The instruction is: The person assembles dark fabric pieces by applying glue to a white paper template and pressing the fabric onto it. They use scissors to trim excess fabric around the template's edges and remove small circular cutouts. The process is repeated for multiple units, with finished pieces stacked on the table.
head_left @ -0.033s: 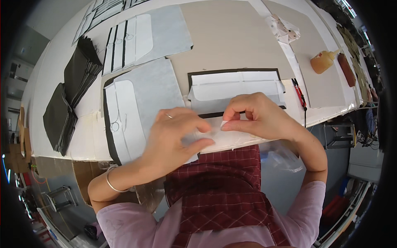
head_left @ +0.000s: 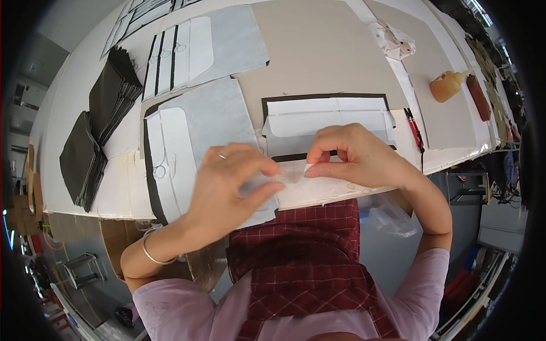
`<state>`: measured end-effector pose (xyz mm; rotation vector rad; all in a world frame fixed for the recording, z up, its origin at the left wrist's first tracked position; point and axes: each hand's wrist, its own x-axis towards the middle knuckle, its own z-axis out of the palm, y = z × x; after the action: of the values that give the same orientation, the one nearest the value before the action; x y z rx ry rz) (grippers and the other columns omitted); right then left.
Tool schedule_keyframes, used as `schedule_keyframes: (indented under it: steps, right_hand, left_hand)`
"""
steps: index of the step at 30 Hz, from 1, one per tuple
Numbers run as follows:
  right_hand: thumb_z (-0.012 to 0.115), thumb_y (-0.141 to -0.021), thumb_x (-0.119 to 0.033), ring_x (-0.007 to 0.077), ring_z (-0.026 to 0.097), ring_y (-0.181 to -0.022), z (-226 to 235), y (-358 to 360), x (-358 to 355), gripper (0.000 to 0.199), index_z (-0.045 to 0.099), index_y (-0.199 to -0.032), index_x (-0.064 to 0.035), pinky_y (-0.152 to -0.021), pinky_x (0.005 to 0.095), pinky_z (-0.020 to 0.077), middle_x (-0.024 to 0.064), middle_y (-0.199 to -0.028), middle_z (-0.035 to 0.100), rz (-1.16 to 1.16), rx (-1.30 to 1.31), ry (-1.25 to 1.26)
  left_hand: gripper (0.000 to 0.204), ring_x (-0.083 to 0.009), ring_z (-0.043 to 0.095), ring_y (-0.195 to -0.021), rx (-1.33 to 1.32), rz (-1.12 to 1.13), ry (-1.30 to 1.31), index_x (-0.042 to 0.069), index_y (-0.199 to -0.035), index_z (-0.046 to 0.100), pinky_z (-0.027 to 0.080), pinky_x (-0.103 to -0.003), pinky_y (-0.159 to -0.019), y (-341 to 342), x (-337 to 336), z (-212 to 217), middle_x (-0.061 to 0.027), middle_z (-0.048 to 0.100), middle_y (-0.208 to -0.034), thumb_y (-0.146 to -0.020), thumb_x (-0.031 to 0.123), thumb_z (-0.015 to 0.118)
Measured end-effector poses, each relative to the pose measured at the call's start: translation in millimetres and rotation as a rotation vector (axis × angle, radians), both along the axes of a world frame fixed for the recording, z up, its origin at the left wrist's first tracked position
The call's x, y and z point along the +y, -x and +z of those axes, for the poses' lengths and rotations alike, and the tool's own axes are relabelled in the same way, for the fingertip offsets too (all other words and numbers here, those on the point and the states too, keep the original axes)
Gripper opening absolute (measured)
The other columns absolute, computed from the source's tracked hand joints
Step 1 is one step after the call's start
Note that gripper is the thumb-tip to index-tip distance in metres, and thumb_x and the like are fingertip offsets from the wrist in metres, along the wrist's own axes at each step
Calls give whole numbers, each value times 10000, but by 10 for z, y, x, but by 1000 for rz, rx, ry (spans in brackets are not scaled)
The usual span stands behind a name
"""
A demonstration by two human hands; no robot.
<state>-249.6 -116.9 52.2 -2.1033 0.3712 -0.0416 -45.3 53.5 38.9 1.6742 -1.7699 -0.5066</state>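
A thin, translucent white strip (head_left: 293,173) is lying flat at the bench's near edge. Its right end is curling upward. It is sitting just below a black-bordered white panel (head_left: 327,122).

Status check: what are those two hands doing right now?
Left hand and right hand both pinching a thin clear strip at the table edge. White black-edged panel just beyond. Nothing in the way.

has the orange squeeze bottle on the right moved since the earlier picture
No. The orange squeeze bottle lies in the same spot beside the dark brown oblong thing near the table's right edge.
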Motion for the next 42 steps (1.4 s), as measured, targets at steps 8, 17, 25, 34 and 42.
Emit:
schedule_keyframes:
  steps: [8,17,25,34,42]
  right_hand:
    - [748,-887,-195,133,548,-647,-214,-574,-222,204,687,-857,-3,-605,302,450,43,-691,611,-44,-73,6]
    - [740,-901,-122,80,491,-655,-213,-736,-259,122,681,-890,-15,-587,259,409,-9,-725,599,-22,79,111]
    - [751,-870,-154,147,543,-626,-282,-751,-271,155,700,-844,-10,-593,307,443,53,-683,614,-38,26,98]
    - [757,-815,-120,201,648,-706,-256,-697,-178,178,672,-946,-35,-607,361,498,68,-782,636,-42,-129,343]
    - [693,-750,-110,163,608,-733,-364,-520,-2,158,669,-887,-33,-583,293,536,27,-819,535,184,-256,1156]
  left_hand:
    - [253,-286,606,-1093,-155,120,52,51,-1040,704,396,-395,-982,-430,175,-21,-89,668,-1012,-813,134,781]
    - [656,-353,472,-1276,-329,-163,79,43,-1228,652,341,-493,-1057,-367,13,-45,-118,568,-1158,-724,417,844]
    - [800,-344,432,-1303,-371,-202,74,43,-1284,635,273,-571,-1144,-290,-58,-61,-106,534,-1130,-691,549,815]
    - [886,-316,416,-1304,-491,-241,41,75,-1290,651,215,-591,-1170,-229,-41,-130,-79,486,-1069,-684,720,695]
    - [906,-340,304,-1457,-531,-269,41,58,-1262,662,181,-584,-1187,-260,-71,-86,-98,533,-1272,-691,761,655]
